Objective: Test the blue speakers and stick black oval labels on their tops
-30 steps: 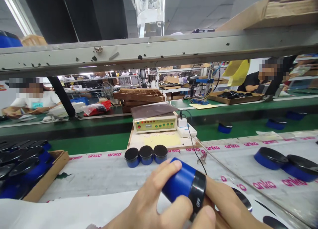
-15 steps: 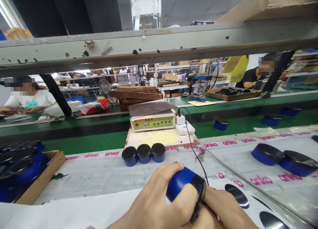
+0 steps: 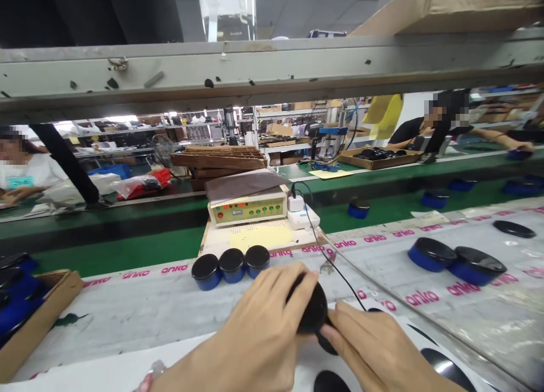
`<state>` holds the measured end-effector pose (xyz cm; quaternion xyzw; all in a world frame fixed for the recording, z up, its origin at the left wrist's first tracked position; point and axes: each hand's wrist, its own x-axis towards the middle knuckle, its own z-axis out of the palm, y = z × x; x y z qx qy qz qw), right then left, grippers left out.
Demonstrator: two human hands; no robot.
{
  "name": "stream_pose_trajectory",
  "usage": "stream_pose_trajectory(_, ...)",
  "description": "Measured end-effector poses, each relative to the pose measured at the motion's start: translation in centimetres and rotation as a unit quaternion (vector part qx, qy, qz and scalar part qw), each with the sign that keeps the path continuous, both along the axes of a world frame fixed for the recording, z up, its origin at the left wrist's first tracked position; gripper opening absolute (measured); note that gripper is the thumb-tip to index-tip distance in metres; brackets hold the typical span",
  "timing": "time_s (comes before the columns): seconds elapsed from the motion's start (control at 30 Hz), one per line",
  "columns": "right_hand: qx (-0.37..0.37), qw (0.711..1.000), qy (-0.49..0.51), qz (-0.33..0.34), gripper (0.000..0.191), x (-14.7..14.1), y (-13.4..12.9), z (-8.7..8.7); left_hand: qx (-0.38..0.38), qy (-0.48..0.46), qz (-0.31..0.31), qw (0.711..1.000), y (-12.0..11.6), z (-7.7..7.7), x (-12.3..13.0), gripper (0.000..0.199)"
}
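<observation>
My left hand [image 3: 259,324] is closed round a puck-shaped case with a black face [image 3: 313,310], tilted so that the face shows toward the right. My fingers cover its left side. Close at its right edge is my right hand [image 3: 374,338], fingers pinched together; what they grip is hidden. A small dark piece [image 3: 327,342] shows under those fingertips. Below both hands lies a white sheet [image 3: 199,361] with glossy black discs [image 3: 444,365] on its right part. Just beyond my left hand stand three blue cases with black tops [image 3: 232,265] in a row.
A cardboard box [image 3: 46,324] of blue cases is at left. Two larger cases [image 3: 478,265] and a black disc [image 3: 514,229] lie at right. A control box [image 3: 249,208], a cable [image 3: 340,264] and a metal rod [image 3: 408,301] are ahead. Co-workers sit across the green belt [image 3: 140,245].
The case has turned in my left hand, its black face now showing instead of its blue side. My right hand has come out from behind it to its right edge. The view has shifted right.
</observation>
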<state>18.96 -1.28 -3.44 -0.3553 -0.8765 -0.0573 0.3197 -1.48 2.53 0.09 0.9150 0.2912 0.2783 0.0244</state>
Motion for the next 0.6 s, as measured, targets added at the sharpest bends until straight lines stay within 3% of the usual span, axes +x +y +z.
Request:
stream_pose_trajectory(0.1, 0.006, 0.996, 0.027, -0.09, 0.024, 2.6, 1.1, -0.5, -0.037, -0.071, 0.099, 0.992, 3.7, -0.3, 0.3, 0.058)
stream_pose_trajectory(0.17, -0.045, 0.974, 0.02, -0.222, 0.03, 5.8, 3.1, -0.5, -0.114, -0.091, 0.133, 0.98, 6.0, -0.9, 0.7, 0.058)
stream_pose_trajectory(0.23, -0.07, 0.907, -0.015, -0.416, 0.037, 9.8, 5.8, -0.4, -0.184, -0.084, 0.12, 0.972, 7.6, -2.1, 1.4, 0.057)
stream_pose_trajectory(0.3, -0.066, 0.873, -0.028, -0.483, 0.031, 14.0, 8.5, -0.3, -0.217, -0.079, 0.102, 0.968, 8.5, -3.5, 1.9, 0.052)
stream_pose_trajectory(0.43, -0.127, 0.861, -0.031, -0.491, 0.026, 18.8, 11.2, -0.2, -0.271, -0.105, 0.08, 0.953, 8.7, -4.7, 2.7, 0.051)
stream_pose_trajectory(0.53, -0.172, 0.893, -0.016, -0.415, 0.036, 17.4, 10.2, 1.0, -0.323, -0.159, 0.042, 0.932, 7.7, -3.1, 3.9, 0.055)
stream_pose_trajectory(0.6, -0.2, 0.932, 0.016, -0.303, 0.051, 14.4, 8.3, 2.6, -0.363, -0.198, 0.017, 0.91, 6.7, -1.4, 5.1, 0.053)
